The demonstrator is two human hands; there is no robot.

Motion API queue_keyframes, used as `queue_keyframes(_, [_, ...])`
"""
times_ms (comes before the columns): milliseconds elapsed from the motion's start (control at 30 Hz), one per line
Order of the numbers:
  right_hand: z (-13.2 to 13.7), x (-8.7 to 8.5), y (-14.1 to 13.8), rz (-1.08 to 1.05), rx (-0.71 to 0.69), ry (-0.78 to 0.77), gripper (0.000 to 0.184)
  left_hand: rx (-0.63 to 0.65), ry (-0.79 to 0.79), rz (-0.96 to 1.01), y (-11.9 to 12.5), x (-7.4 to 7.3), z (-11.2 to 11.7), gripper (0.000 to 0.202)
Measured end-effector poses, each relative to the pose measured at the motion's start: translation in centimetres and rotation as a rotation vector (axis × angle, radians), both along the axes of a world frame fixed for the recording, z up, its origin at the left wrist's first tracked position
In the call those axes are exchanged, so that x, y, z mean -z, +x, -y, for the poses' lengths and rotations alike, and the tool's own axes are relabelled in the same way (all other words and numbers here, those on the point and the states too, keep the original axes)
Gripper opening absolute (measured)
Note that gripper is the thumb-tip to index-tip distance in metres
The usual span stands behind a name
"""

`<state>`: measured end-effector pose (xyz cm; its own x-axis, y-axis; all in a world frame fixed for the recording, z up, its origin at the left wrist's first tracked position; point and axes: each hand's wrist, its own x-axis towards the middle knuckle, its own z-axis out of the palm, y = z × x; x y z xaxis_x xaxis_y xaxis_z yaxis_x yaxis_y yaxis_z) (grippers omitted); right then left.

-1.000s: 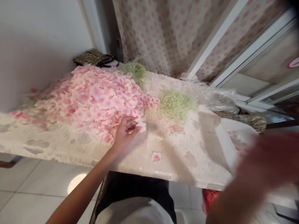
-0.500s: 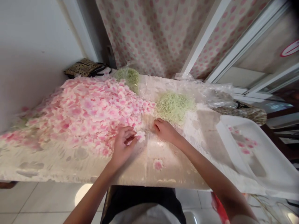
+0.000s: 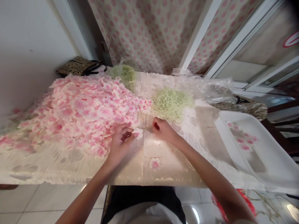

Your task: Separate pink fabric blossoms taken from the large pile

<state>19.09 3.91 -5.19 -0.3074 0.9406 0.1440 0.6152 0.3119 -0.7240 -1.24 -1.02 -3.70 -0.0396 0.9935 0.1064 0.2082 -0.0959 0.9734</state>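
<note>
1. The left hand (image 3: 121, 144) lies at the near edge of a heap of pink artificial petals (image 3: 77, 115), its fingers (image 3: 126, 130) curled and pinching a pale pink petal (image 3: 138, 133) at their tips.
2. The right hand (image 3: 163, 130) sits just right of that petal, fingers curled almost shut; whether they hold anything cannot be told.
3. A mound of pale green shredded fibre (image 3: 172, 104) lies just beyond the right hand on the table (image 3: 170, 174).
4. A white plastic tray (image 3: 233, 114) stands far right, with a few petals inside.
</note>
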Motion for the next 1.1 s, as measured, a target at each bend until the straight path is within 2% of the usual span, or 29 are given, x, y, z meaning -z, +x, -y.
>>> queue_keyframes(167, [0.9,0.0,1.7,-0.306,0.033,-0.100,0.016,0.222,-0.043,-0.017,2.3,-1.6,-2.1,0.029])
queue_keyframes(300, [1.5,-0.2,2.7,-0.511,0.113,-0.148,0.008,0.326,-0.053,0.019,4.3,-1.9,-4.3,0.029])
queue_keyframes(433, [2.0,-0.6,3.1,-0.637,0.197,-0.147,0.009,0.324,-0.091,0.073,5.2,-1.0,-5.1,0.028])
queue_keyframes(633, [2.8,-1.2,2.9,-0.742,0.197,-0.155,0.006,0.286,-0.059,0.041,5.1,0.1,-4.4,0.028])
queue_keyframes(733, [3.1,-1.4,2.9,-0.698,0.207,-0.120,0.008,0.285,-0.032,0.023,4.9,0.3,-4.2,0.027])
queue_keyframes(933, [3.7,-1.5,2.1,-0.408,0.119,0.187,0.010,0.314,0.055,0.007,5.0,0.5,-3.6,0.025])
queue_keyframes(1100, [4.0,-0.9,1.1,-0.341,0.043,0.137,0.014,0.360,0.073,0.019,5.2,0.2,-3.1,0.024])
